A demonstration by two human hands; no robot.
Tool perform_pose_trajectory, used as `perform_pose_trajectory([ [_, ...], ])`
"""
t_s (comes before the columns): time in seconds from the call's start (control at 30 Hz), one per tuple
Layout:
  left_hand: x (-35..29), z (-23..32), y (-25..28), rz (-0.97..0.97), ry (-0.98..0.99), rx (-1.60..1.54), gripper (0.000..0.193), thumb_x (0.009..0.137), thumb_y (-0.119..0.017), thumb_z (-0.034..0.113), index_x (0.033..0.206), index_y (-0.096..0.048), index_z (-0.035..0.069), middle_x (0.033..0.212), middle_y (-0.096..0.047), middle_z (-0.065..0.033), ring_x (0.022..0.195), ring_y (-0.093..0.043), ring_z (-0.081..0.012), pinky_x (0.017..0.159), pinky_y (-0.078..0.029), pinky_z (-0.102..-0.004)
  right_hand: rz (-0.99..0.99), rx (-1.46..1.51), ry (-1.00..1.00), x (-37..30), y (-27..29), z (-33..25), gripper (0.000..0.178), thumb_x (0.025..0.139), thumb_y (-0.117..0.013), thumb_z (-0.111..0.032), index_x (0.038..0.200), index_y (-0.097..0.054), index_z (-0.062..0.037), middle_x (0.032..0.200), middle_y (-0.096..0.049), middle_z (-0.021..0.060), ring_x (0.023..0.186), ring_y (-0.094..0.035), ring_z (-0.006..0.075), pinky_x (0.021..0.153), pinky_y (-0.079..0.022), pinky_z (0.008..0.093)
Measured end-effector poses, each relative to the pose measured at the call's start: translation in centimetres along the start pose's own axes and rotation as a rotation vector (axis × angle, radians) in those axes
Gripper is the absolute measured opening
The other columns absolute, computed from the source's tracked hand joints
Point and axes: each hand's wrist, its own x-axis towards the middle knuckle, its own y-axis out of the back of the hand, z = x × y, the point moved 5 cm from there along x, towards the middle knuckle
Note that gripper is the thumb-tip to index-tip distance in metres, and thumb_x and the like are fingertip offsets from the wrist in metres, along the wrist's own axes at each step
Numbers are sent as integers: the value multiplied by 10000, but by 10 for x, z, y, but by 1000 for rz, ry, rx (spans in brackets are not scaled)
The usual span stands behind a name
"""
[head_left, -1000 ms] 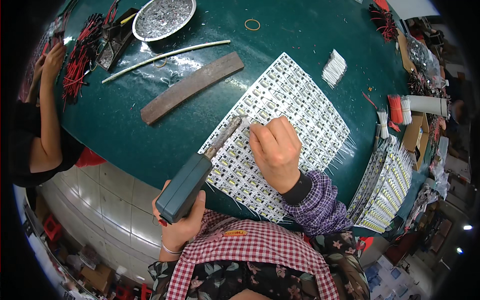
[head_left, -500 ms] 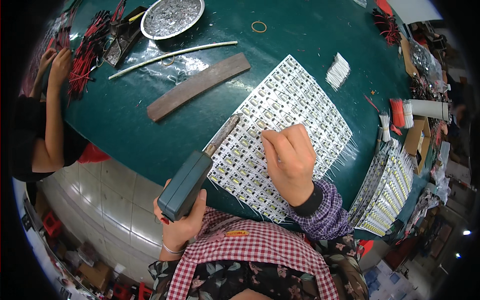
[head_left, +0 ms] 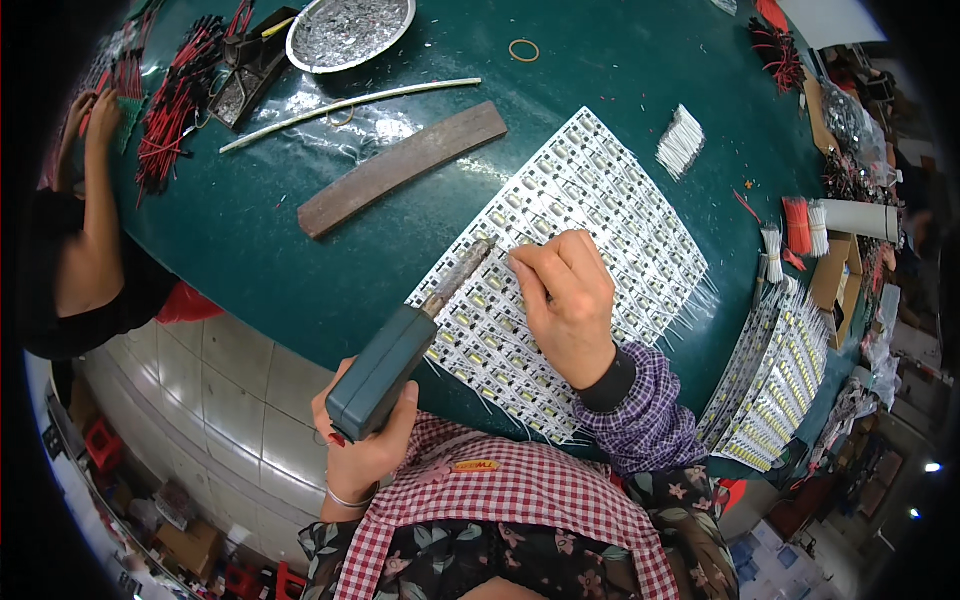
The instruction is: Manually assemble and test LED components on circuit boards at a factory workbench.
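Note:
A dark green soldering gun (head_left: pixel 376 378) is gripped in my left hand (head_left: pixel 368 458), its handle wrapped by my fingers. Its dark, crusted tip lies over the left part of a large white sheet of small LED circuit boards (head_left: pixel 590 170). Thin white wires stick out along the sheet's right and lower edges. Just right of the tip, my right hand (head_left: pixel 575 305) is closed in a pinch over the boards. Whatever sits between its thumb and forefinger is too small to make out.
Beyond the sheet lie a curved wooden bar (head_left: pixel 400 170), a long pale rod (head_left: pixel 350 103) and a bowl of metal scraps (head_left: pixel 350 35). A white wire bundle (head_left: pixel 681 142) lies right; more LED sheets (head_left: pixel 765 385) stand lower right. Another person's hands (head_left: pixel 95 120) work at far left.
The soldering tip has shifted slightly right across the boards. My right hand has moved a little left and away from me, bringing its pinched fingers closer to the tip.

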Motion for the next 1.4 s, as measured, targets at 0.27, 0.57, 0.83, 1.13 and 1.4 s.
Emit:
perform_pose_trajectory([
  [0.27,0,-1,-3,-15,87,-91,154,767,-723,-13,901,-656,-48,792,-648,-85,622,-607,-124,542,-461,-254,-15,-14,-5,1,0,-1,133,748,-716,53,845,-647,-7,752,-485,85,696,-507,252,613,-421,364],
  [0.57,-25,-29,5,29,171,-188,277,818,-712,-61,1090,-658,-53,885,-677,-72,638,-573,-107,550,-459,-244,-25,-18,-29,2,1,-3,114,751,-721,50,832,-658,2,744,-503,96,695,-522,255,607,-428,363],
  [0.83,-16,-14,3,124,284,-183,173,790,-776,36,928,-703,-39,854,-717,-65,688,-647,-105,599,-511,-265,-15,24,-37,2,7,0,115,752,-711,37,829,-641,-11,767,-498,96,724,-520,270,629,-430,366],
  [1.13,-18,-28,0,124,263,-284,326,846,-659,-75,1165,-593,-70,1066,-665,-128,570,-518,-84,483,-410,-229,214,-310,-153,29,98,96,100,764,-719,11,835,-660,-28,825,-576,95,811,-559,283,707,-455,380],
  [1.4,-13,-21,0,149,333,-340,230,806,-740,-25,1007,-641,-75,851,-668,-67,667,-597,-102,576,-480,-256,134,-366,-185,40,96,145,82,788,-721,-51,831,-652,-36,842,-564,74,848,-552,274,719,-461,380],
])
